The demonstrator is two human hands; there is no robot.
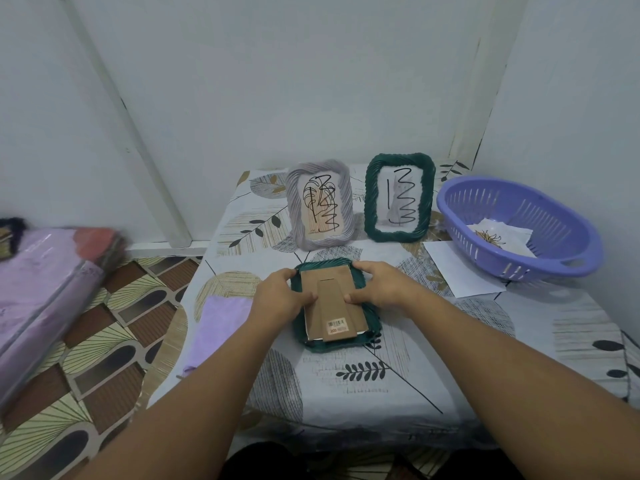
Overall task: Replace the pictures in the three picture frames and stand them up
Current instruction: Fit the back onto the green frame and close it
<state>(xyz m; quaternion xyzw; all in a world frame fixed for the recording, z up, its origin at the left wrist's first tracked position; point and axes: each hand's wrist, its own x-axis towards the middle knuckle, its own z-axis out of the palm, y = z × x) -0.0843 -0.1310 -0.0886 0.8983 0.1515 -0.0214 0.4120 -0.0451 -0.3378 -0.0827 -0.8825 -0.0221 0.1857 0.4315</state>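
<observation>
two of three look done: grey frame and green frame stand upright behind the face-down frame, each showing a marker-scribbled picture. the third frame lies face down on the table, cardboard back with its stand flap up. left hand and right hand grip its two sides, fingers curled over the top corners, thumbs pressing the cardboard. my read: backing is being seated; whether its picture is swapped, cannot tell. left to do: close it, stand it up. right of it sit a loose white sheet and a purple basket holding pictures.
</observation>
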